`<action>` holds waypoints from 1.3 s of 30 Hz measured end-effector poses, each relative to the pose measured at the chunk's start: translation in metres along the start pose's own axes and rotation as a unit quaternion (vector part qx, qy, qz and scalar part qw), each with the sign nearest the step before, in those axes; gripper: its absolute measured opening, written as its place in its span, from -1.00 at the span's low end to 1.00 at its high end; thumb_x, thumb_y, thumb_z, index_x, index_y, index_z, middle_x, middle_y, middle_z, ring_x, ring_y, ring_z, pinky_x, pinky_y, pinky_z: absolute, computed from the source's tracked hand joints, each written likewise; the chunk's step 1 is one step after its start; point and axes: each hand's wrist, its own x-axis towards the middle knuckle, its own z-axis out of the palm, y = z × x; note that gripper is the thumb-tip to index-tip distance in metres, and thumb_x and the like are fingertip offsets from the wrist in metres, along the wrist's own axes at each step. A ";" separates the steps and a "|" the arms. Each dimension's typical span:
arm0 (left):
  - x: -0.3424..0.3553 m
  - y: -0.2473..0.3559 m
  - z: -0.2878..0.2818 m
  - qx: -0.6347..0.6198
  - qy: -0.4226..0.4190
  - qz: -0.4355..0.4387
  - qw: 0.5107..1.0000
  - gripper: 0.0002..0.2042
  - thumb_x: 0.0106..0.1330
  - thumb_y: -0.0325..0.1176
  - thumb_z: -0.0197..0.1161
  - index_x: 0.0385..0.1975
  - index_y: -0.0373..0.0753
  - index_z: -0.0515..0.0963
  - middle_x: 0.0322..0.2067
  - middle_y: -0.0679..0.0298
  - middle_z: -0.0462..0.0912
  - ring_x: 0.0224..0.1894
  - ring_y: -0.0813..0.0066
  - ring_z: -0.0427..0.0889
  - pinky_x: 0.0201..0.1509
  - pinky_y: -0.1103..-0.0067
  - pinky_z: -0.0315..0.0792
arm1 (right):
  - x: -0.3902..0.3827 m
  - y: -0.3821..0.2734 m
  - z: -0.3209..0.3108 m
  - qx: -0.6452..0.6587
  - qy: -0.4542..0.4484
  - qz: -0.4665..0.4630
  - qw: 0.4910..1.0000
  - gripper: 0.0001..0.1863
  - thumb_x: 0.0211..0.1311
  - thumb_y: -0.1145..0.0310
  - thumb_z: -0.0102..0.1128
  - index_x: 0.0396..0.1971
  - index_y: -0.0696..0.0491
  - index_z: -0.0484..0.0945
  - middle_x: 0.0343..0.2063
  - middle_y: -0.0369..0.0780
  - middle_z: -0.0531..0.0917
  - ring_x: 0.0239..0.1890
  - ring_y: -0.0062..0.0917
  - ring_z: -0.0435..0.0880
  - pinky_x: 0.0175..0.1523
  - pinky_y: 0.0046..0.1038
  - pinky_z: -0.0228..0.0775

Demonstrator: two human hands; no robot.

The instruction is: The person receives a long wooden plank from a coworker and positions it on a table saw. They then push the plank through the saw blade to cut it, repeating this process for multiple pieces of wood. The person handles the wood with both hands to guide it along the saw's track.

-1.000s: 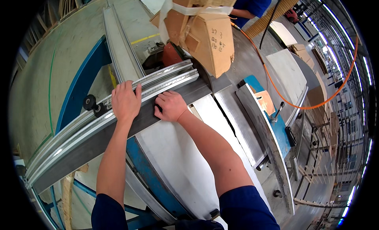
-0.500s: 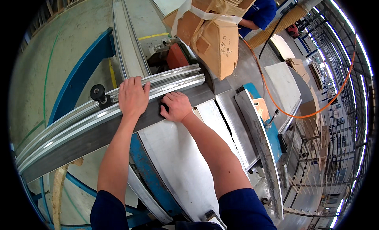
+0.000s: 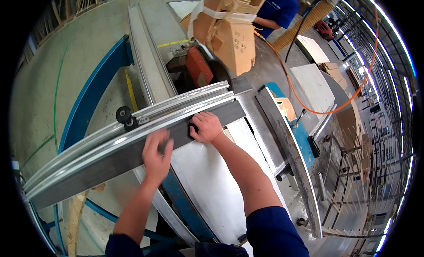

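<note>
A long aluminium fence [image 3: 190,107] with a dark grey face crosses the saw table in front of me. My right hand [image 3: 207,126] rests on the dark face, its fingers curled round a small black knob [image 3: 193,128] that is mostly hidden. Over the near edge of the fence is my left hand [image 3: 159,155], slightly blurred, its thumb and fingers apart and nothing in them. A black clamp knob [image 3: 124,114] stands on the rail to its upper left. The red saw guard [image 3: 198,66] sits beyond the fence.
A cardboard cover [image 3: 238,45] wrapped with tape stands behind the saw. Beyond it, a person in a blue shirt [image 3: 278,9] is at work. An orange hose [image 3: 304,107] loops on the right. A blue curved arm [image 3: 90,93] is at left, a white table panel [image 3: 207,177] before me.
My left hand has let go of the aluminium rail and drawn back toward me. My right hand stays at the black knob. The whole view has shifted slightly.
</note>
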 end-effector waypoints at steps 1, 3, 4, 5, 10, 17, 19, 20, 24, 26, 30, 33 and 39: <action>-0.040 -0.005 -0.018 -0.036 0.001 -0.033 0.999 -0.83 0.48 -0.45 0.35 -0.05 -0.39 0.65 -0.18 0.10 0.71 -0.14 0.33 0.74 0.02 0.50 0.59 | -0.001 -0.004 -0.001 0.019 0.019 -0.011 1.000 -0.82 0.08 0.28 0.36 -0.42 0.01 0.56 -0.42 -0.24 0.60 -0.28 -0.29 0.66 -0.14 -0.26 0.52; -0.144 -0.048 -0.068 -0.111 0.038 -0.309 0.944 -0.89 0.49 -0.42 0.36 -0.19 -0.31 0.60 -0.27 0.25 0.66 -0.25 0.46 0.68 -0.15 0.50 0.59 | -0.002 -0.014 0.006 0.035 0.020 -0.020 0.999 -0.82 0.08 0.29 0.36 -0.42 0.02 0.55 -0.42 -0.23 0.60 -0.27 -0.28 0.66 -0.14 -0.26 0.52; -0.163 -0.053 -0.088 -0.156 0.148 -0.374 0.902 -0.85 0.51 -0.34 0.38 -0.15 -0.27 0.59 -0.24 0.27 0.65 -0.21 0.47 0.68 -0.13 0.49 0.60 | -0.006 -0.015 0.005 0.037 0.018 -0.022 0.999 -0.82 0.08 0.29 0.35 -0.42 0.02 0.55 -0.42 -0.23 0.60 -0.27 -0.28 0.66 -0.13 -0.26 0.52; -0.173 -0.061 -0.106 -0.202 0.253 -0.432 0.842 -0.81 0.53 -0.27 0.39 -0.11 -0.23 0.57 -0.21 0.29 0.65 -0.17 0.48 0.68 -0.10 0.48 0.61 | -0.011 -0.016 -0.001 0.035 0.010 -0.017 0.999 -0.82 0.09 0.30 0.35 -0.43 0.03 0.54 -0.41 -0.23 0.60 -0.26 -0.27 0.66 -0.12 -0.26 0.52; -0.130 -0.105 -0.191 -0.471 0.392 -0.409 0.676 -0.49 0.48 -0.01 0.47 0.24 -0.21 0.58 0.16 0.21 0.73 0.18 0.26 0.71 0.35 0.35 0.62 | -0.032 -0.014 -0.009 0.015 0.016 -0.019 1.000 -0.81 0.12 0.29 0.35 -0.44 0.04 0.51 -0.39 -0.20 0.59 -0.24 -0.27 0.65 -0.11 -0.26 0.50; -0.144 -0.165 -0.185 -0.480 0.401 -0.432 0.650 -0.43 0.49 0.01 0.45 0.34 -0.20 0.55 0.26 0.24 0.69 0.25 0.28 0.68 0.45 0.40 0.56 | -0.023 -0.050 -0.002 0.071 -0.007 -0.030 0.997 -0.79 0.18 0.25 0.35 -0.43 0.03 0.52 -0.42 -0.20 0.58 -0.25 -0.27 0.63 -0.11 -0.25 0.50; -0.137 -0.161 -0.155 -0.500 0.375 -0.449 0.638 -0.44 0.47 0.03 0.47 0.30 -0.19 0.58 0.25 0.26 0.69 0.23 0.30 0.68 0.44 0.41 0.55 | -0.023 -0.055 0.006 0.069 0.000 -0.023 0.997 -0.80 0.19 0.25 0.35 -0.43 0.02 0.53 -0.42 -0.21 0.58 -0.25 -0.28 0.64 -0.12 -0.25 0.50; -0.134 -0.155 -0.143 -0.497 0.360 -0.467 0.636 -0.43 0.43 0.06 0.50 0.27 -0.19 0.60 0.23 0.26 0.71 0.22 0.30 0.69 0.43 0.41 0.56 | -0.024 -0.056 0.006 0.063 0.000 -0.019 0.998 -0.80 0.19 0.25 0.35 -0.42 0.02 0.54 -0.41 -0.21 0.58 -0.25 -0.28 0.65 -0.13 -0.26 0.50; -0.110 -0.099 -0.103 -0.501 0.325 -0.537 0.596 -0.43 0.40 0.10 0.52 0.20 -0.21 0.65 0.16 0.26 0.73 0.16 0.30 0.68 0.43 0.42 0.51 | -0.028 -0.049 0.007 0.050 -0.006 -0.009 0.999 -0.81 0.22 0.24 0.34 -0.38 0.02 0.56 -0.39 -0.18 0.60 -0.22 -0.25 0.65 -0.07 -0.24 0.52; -0.109 -0.096 -0.102 -0.491 0.329 -0.534 0.604 -0.44 0.41 0.07 0.51 0.21 -0.22 0.64 0.17 0.25 0.73 0.18 0.27 0.68 0.43 0.41 0.52 | -0.028 -0.047 0.005 0.057 -0.005 -0.012 0.998 -0.81 0.23 0.24 0.34 -0.36 0.03 0.56 -0.38 -0.18 0.60 -0.22 -0.25 0.65 -0.05 -0.23 0.52; -0.129 -0.128 -0.128 -0.500 0.346 -0.435 0.664 -0.45 0.44 0.01 0.51 0.25 -0.23 0.61 0.24 0.23 0.70 0.23 0.28 0.68 0.42 0.40 0.53 | -0.027 -0.046 0.003 0.066 0.006 -0.015 0.998 -0.80 0.24 0.25 0.33 -0.41 0.04 0.53 -0.38 -0.19 0.60 -0.21 -0.26 0.64 -0.04 -0.25 0.49; -0.133 -0.144 -0.150 -0.460 0.386 -0.456 0.657 -0.45 0.44 -0.02 0.51 0.29 -0.20 0.58 0.25 0.26 0.70 0.22 0.33 0.69 0.40 0.42 0.52 | -0.028 -0.046 0.005 0.065 -0.007 -0.006 0.998 -0.80 0.24 0.25 0.33 -0.41 0.03 0.54 -0.38 -0.19 0.60 -0.20 -0.27 0.64 -0.04 -0.24 0.49; -0.130 -0.134 -0.141 -0.463 0.373 -0.475 0.649 -0.44 0.43 -0.01 0.53 0.28 -0.20 0.60 0.23 0.32 0.72 0.24 0.38 0.68 0.41 0.47 0.51 | -0.031 -0.035 0.001 0.055 0.003 -0.013 0.998 -0.81 0.24 0.26 0.32 -0.41 0.03 0.54 -0.38 -0.20 0.61 -0.21 -0.29 0.63 -0.04 -0.25 0.49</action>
